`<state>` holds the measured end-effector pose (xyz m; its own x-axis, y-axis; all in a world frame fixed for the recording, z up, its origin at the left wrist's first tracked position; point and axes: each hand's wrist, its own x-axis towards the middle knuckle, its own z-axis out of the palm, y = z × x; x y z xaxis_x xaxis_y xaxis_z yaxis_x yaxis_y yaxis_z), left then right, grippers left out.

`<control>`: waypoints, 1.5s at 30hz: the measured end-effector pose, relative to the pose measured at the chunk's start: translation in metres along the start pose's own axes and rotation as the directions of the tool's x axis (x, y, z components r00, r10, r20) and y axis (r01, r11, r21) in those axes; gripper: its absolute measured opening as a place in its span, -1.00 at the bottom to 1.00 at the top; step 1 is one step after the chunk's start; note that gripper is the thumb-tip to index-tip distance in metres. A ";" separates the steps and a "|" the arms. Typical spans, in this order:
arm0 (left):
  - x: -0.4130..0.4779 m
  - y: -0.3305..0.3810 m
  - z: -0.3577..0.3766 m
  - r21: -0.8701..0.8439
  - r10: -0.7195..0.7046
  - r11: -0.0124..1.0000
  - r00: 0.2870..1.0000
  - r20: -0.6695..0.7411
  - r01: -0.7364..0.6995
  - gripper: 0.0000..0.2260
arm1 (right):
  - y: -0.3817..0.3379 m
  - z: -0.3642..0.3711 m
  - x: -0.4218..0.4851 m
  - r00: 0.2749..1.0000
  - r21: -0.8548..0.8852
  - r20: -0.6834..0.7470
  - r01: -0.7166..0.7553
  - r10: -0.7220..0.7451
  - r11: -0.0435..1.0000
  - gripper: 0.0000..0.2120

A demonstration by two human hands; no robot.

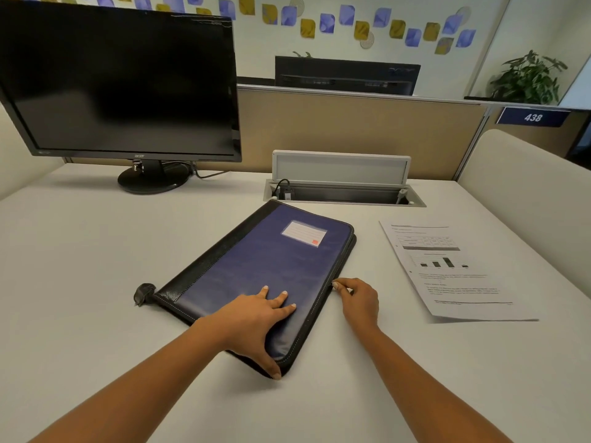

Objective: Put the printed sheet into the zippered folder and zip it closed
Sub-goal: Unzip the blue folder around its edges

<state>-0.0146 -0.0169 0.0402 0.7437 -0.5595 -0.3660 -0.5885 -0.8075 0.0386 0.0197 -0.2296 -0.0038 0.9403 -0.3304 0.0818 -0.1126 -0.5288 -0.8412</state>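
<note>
Pale desk (96, 251) in an office cubicle, dark monitor (121, 84) off left, open cable hatch (342, 193) at the back. Centre stage: zippered folder (256, 260), blue cover up, flat on the desk and slanted. Long axis from near-left to far-right, black spine on the left side, label window at the far end, zipper (339, 263) down the right-hand long edge.

Left hand (256, 318) spread flat on the near part of the cover, fingers straight, thumb at the near corner, pinning it down. Right hand (359, 302) just beside that right edge, thumb and forefinger pinched right on the zipper track, other fingers curled under. Probably on the pull, though too small to make out. Gap between the layers at the far-right corner, so likely part-unzipped.

Printed sheet (454, 270) not in yet: flat on the desk out right, apart from the folder, beyond the right hand. Heading at the far end, long axis near-to-far, top leaning left, so not parallel with the folder. Right hand clearly the nearer one. Next, by the look of it: zipper run open, cover lifted, sheet turned a little and fed in lengthwise.
</note>
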 end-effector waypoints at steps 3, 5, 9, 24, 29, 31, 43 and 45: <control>-0.001 -0.001 0.005 0.017 0.010 1.000 0.998 -0.062 -0.009 -0.03 | -0.001 0.000 -0.002 1.000 0.002 0.017 0.006 -0.006 1.000 -0.82; -0.001 -0.001 0.007 0.017 0.014 1.000 0.997 -0.073 -0.012 -0.05 | -0.001 -0.001 -0.003 1.000 0.000 0.019 0.012 -0.012 1.000 -0.81; -0.002 -0.001 0.012 0.023 0.014 1.000 0.997 -0.078 -0.012 -0.10 | 0.000 -0.002 -0.006 0.999 -0.006 0.031 0.035 -0.035 0.999 -0.80; 0.005 0.002 0.016 0.031 0.009 0.999 0.999 -0.051 -0.007 -0.19 | 0.006 -0.001 -0.018 0.994 -0.006 0.041 0.104 -0.103 0.995 -0.82; 0.012 0.005 0.016 -0.019 -0.035 0.999 0.996 -0.078 0.033 -0.21 | 0.006 -0.002 -0.028 0.966 -0.064 0.144 0.227 -0.216 0.972 -0.86; 0.019 0.006 0.013 -0.032 -0.060 0.998 0.994 -0.088 0.057 -0.22 | 0.006 -0.002 -0.036 0.943 -0.083 0.197 0.288 -0.267 0.954 -0.87; 0.032 0.007 0.010 -0.108 -0.121 0.988 0.984 -0.133 0.107 -0.18 | 0.009 -0.009 -0.054 0.924 -0.027 0.253 0.303 -0.287 0.952 -0.89; 0.027 0.002 0.014 -0.137 -0.098 0.987 0.984 -0.150 0.078 -0.18 | 0.008 -0.008 -0.054 0.927 -0.021 0.245 0.297 -0.283 0.955 -0.90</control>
<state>0.0000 -0.0311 0.0174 0.8371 -0.4990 -0.2242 -0.4798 -0.8666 0.1374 -0.0342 -0.2229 -0.0109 0.9825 0.0349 0.1829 0.1650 -0.6190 -0.7679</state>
